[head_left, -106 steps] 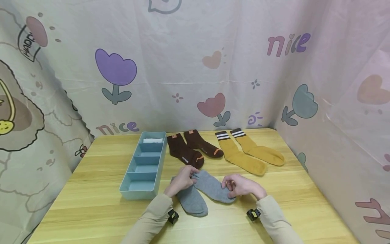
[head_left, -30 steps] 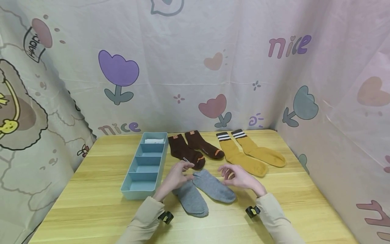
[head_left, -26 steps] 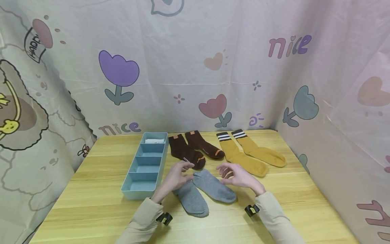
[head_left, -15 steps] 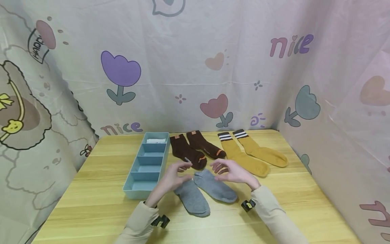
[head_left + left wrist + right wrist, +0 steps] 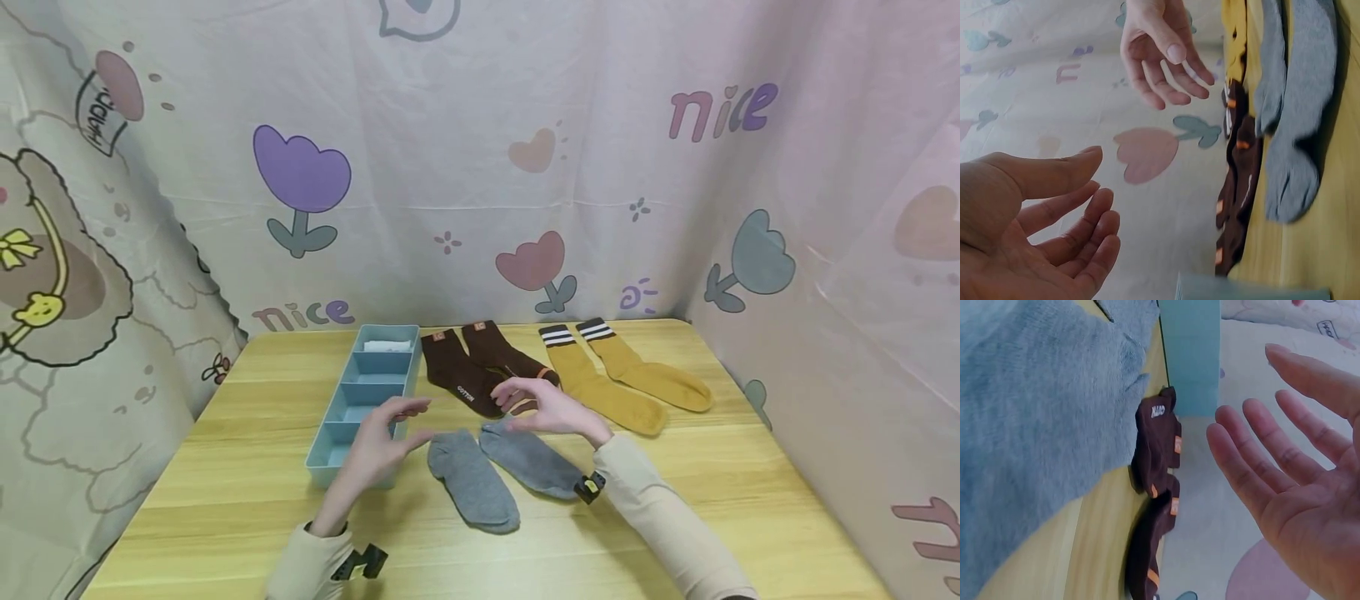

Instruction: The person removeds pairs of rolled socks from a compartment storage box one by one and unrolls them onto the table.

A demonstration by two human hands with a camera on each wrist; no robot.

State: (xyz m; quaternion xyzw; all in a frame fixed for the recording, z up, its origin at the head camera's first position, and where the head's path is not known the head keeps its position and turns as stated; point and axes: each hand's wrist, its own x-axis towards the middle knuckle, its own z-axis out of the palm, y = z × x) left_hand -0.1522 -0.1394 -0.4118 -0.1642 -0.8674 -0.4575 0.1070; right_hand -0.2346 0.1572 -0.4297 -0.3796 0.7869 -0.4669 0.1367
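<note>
Two grey socks lie flat side by side on the wooden table: a left grey sock (image 5: pixel 474 487) and a right grey sock (image 5: pixel 528 460). My left hand (image 5: pixel 378 442) hovers over the front right side of the divided box, left of the grey socks, with fingers loosely bent and nothing in them. My right hand (image 5: pixel 547 407) hangs above the cuff end of the right grey sock and overlaps the toes of the brown socks (image 5: pixel 459 375) in the head view. Its fingers are relaxed and hold nothing, as the right wrist view also shows.
A light blue box (image 5: pixel 318 477) with several compartments stands at the left; a white folded item (image 5: pixel 387 346) lies in its rear compartment. Two yellow socks (image 5: pixel 600 383) with striped cuffs lie at the back right. A patterned curtain (image 5: pixel 450 167) rises behind the table (image 5: pixel 225 467).
Both hands have let go of the grey socks and lifted off. My left hand has moved left toward the box; my right hand has moved left and away from me. The socks stay put.
</note>
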